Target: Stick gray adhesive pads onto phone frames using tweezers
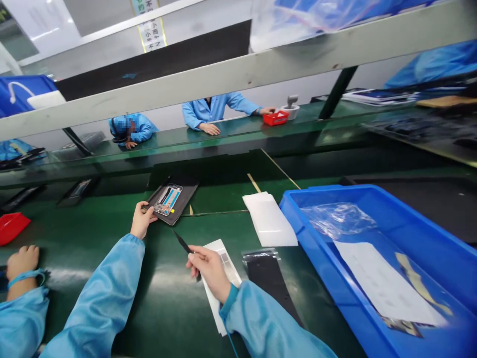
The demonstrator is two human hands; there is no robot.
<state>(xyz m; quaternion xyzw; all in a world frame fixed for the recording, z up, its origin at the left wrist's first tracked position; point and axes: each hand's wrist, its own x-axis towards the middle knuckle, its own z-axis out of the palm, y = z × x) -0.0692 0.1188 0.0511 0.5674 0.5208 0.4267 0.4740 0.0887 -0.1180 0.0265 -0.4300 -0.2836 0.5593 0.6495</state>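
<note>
My left hand reaches forward and grips the near left corner of a black tray on the green belt. In the tray lies a phone frame with blue and white parts. My right hand is closed in a pinch on black tweezers, whose tip points up and left toward the tray. Under that hand lies a white sheet with small parts on it.
A stack of white sheets and a black bag lie to the right. A blue bin holds plastic film and paper. A co-worker's fist rests at the left near a red tray. Two people work across the belt.
</note>
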